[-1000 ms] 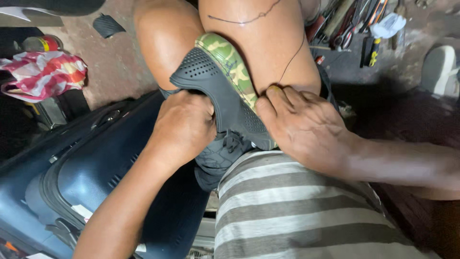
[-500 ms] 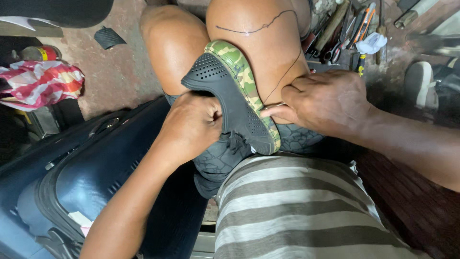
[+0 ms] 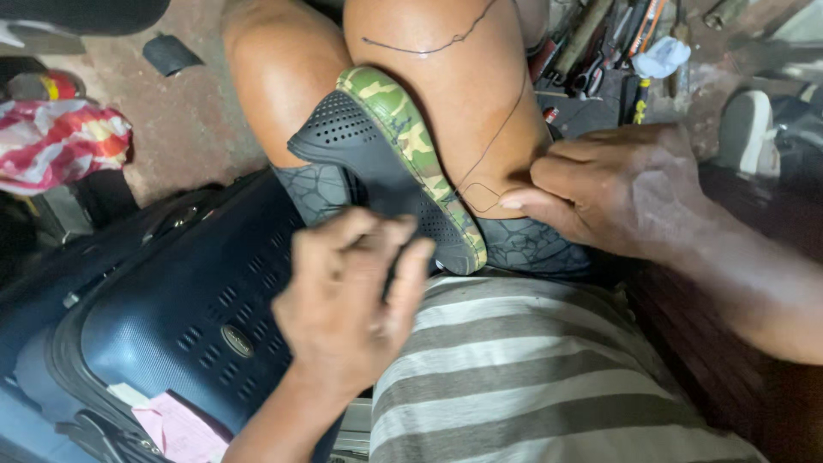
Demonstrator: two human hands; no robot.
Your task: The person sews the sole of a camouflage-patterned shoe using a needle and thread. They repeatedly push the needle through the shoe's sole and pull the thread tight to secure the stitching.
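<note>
Looking down from head height at a black perforated shoe (image 3: 377, 163) with a camouflage-patterned sole edge, wedged upright between two bare knees (image 3: 283, 77), toe end lowest, just above a grey striped shirt (image 3: 549, 377). Left hand (image 3: 351, 304) raised in front of the shoe's lower part, fingers curled loosely and partly open, fingertips just at the black upper; whether actually gripping it cannot be told. Right hand (image 3: 613, 193) resting against the right knee, thumb and forefinger pinched together at a thin dark thread (image 3: 497, 137), which runs up across the skin of the knee and loops over its top. Dark blue hard-shell suitcase (image 3: 180, 317) lying to the left, beside the left thigh. Red, white and yellow patterned cloth (image 3: 60, 141) bunched on the floor at far left. Clutter of hand tools (image 3: 600, 51) spread on the ground at upper right, well apart from both hands.
</note>
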